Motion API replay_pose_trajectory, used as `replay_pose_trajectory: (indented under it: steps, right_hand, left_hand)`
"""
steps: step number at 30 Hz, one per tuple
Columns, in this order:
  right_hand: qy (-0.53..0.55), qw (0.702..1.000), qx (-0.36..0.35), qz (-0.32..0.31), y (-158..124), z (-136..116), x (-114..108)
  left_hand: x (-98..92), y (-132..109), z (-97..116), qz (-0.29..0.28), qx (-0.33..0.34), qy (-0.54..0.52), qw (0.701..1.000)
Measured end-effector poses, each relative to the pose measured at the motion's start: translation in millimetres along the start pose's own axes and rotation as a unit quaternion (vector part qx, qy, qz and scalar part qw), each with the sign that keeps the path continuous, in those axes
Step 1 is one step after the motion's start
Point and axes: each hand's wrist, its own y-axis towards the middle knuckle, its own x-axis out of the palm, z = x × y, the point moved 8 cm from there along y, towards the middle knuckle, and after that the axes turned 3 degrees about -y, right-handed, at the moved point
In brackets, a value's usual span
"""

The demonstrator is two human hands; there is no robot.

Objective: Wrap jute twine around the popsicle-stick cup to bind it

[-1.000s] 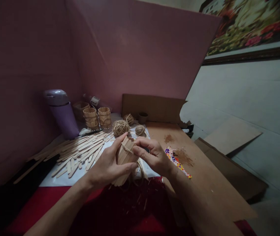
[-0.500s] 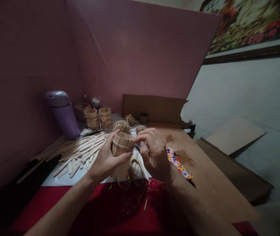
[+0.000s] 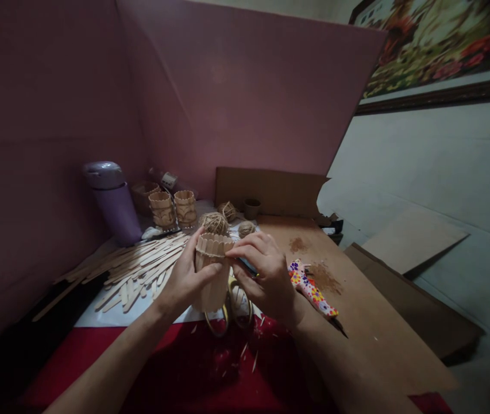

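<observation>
My left hand (image 3: 182, 279) is wrapped round a craft-stick cup (image 3: 213, 279) with a scalloped rim, held upright, thumb across its near side. A band of twine (image 3: 211, 253) circles the cup just below the rim. At the cup's right side, my right hand (image 3: 266, 273) pinches the twine against the wall; the exact grip between the fingertips is partly hidden. Behind the cup, a ball of twine (image 3: 213, 223) lies close to my left fingertips. Scissors (image 3: 241, 313) with gold handles rest below and right of the cup, blades hidden.
Loose craft sticks (image 3: 141, 267) spread over white paper on the left. Behind them stand a purple bottle (image 3: 118, 210) and decorated stick cups (image 3: 185, 208). A flowered glue gun (image 3: 311, 290) lies on the brown board (image 3: 369, 322) at right. Wood slivers dot the red cloth (image 3: 176, 368).
My right hand has moved slightly left, its fingers now extended and closer in against the twine at the cup's side. My left hand still holds the cup in nearly the same spot.
</observation>
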Motion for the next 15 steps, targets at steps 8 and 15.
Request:
replay_pose_trajectory:
  steps: [8, 15]
  right_hand:
    - [-0.005, 1.0, 0.005, -0.008, 0.8, 2.4, 1.0]
    - [-0.002, 1.0, 0.015, -0.017, -0.3, 4.4, 2.3]
  left_hand:
    - [2.0, 1.8, -7.3, -0.017, -0.017, -0.025, 0.999]
    - [-1.4, -1.0, 0.5, 0.015, 0.006, 0.013, 1.0]
